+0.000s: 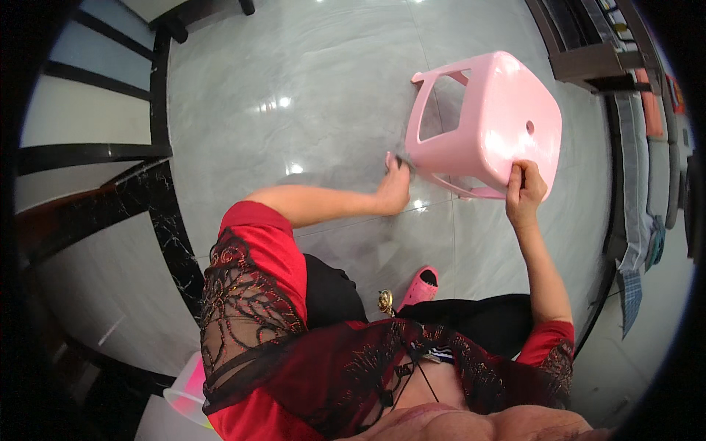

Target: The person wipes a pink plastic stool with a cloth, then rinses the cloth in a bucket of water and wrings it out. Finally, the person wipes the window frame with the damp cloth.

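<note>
A pink plastic stool (521, 105) is in front of me to the right, its seat with one round hole facing up and to the right and its legs pointing left. My right hand (525, 190) pinches the near edge of the seat, thumb on the left. Beside the lower left of the stool, by a leg, is my left hand (395, 187), partly blurred. Something small and dark grey shows at its fingers; whether it is held is unclear, and so is contact with the stool.
Glossy grey floor tiles (331, 110) lie beneath. A pink clog (420, 284) is on my foot. Black-framed panels (160, 105) stand at left. A translucent pink-tinted plastic container (185, 391) is at lower left. Dark wooden furniture (587, 62) and grey cushions (658, 171) line the right.
</note>
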`<state>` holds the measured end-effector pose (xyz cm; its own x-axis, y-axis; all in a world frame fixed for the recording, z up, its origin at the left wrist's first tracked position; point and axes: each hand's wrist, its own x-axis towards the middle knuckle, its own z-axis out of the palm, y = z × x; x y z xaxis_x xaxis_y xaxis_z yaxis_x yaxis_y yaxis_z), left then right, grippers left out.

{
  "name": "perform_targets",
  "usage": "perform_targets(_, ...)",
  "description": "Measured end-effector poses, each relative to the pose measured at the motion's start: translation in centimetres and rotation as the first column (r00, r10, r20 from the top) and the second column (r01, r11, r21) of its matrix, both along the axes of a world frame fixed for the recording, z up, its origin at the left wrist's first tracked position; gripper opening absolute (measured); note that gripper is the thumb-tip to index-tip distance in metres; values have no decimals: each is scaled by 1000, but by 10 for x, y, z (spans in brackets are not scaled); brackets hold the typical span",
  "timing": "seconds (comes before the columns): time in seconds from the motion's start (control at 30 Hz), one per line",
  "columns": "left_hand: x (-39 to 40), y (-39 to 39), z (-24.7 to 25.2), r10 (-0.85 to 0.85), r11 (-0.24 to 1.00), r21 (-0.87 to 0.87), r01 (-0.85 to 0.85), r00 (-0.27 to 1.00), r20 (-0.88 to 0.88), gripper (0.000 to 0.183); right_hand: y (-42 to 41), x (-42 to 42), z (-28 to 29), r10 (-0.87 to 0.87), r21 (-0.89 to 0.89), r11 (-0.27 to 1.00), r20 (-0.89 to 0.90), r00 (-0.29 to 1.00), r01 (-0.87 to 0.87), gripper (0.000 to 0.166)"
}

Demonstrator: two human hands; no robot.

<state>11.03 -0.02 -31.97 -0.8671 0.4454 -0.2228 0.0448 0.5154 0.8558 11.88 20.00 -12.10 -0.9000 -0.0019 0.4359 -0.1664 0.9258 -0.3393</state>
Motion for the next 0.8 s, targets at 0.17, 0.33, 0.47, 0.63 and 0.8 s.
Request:
perform_targets(0.17,64,-19,12,-526,835,243,494,846,86,58,3,-1,-2,3,-131,991,-17,1000,-6,4)
perform_targets(0.33,35,-18,27,-41,988,-113,104,886,461,46,8,3,1,-22,-377,925,43,999,37,4)
perform_targets(0.47,-13,-17,4,306,903,178,-392,875,375,37,13,4,-3,12,-381,924,38,999,3,6)
perform_targets(0.63,-44,13,27,343,937,23,-349,931,125,35,17,5,-7,20,-337,941,4,1000,-17,4)
perform_targets(0.8,-3,43,37,268,962,-5,-274,944,-190,41,10,3,-5,40,-330,943,-42,998,-51,1)
